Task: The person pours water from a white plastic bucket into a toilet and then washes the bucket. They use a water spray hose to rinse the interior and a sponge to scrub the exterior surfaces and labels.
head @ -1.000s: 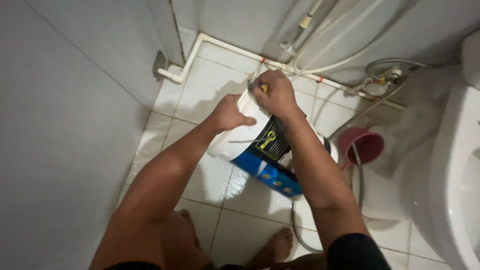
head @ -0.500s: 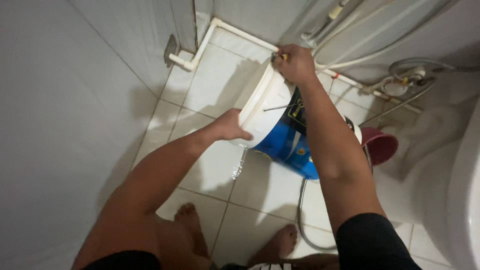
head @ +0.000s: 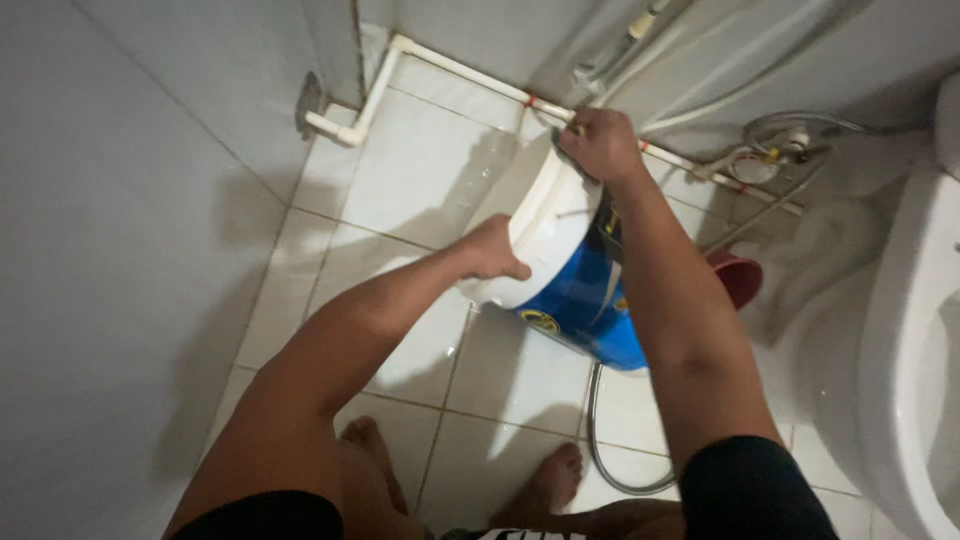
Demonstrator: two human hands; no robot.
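Now, one blue and white bucket (head: pixel 570 290) tilted over the tiled floor (head: pixel 430 190) at centre, your left hand (head: pixel 495 252) at nine o'clock, fingers curled on its rim, your right hand (head: pixel 600 143) at twelve o'clock, fingers clenched on its far edge, one red dipper (head: pixel 738 277) at three o'clock, two bare feet below.

The right hand (head: pixel 600 145) covers the far rim of the blue and white bucket (head: pixel 560 290), so what its fingers close on there cannot be made out. The right forearm hides the bucket's right side and part of the pink cup (head: pixel 740 278) behind it. The toilet (head: pixel 905 380) runs off the right edge. The grey hose (head: pixel 600 450) slips under the bucket. Small fittings at the wall tap (head: pixel 765 160) are too blurred to tell.
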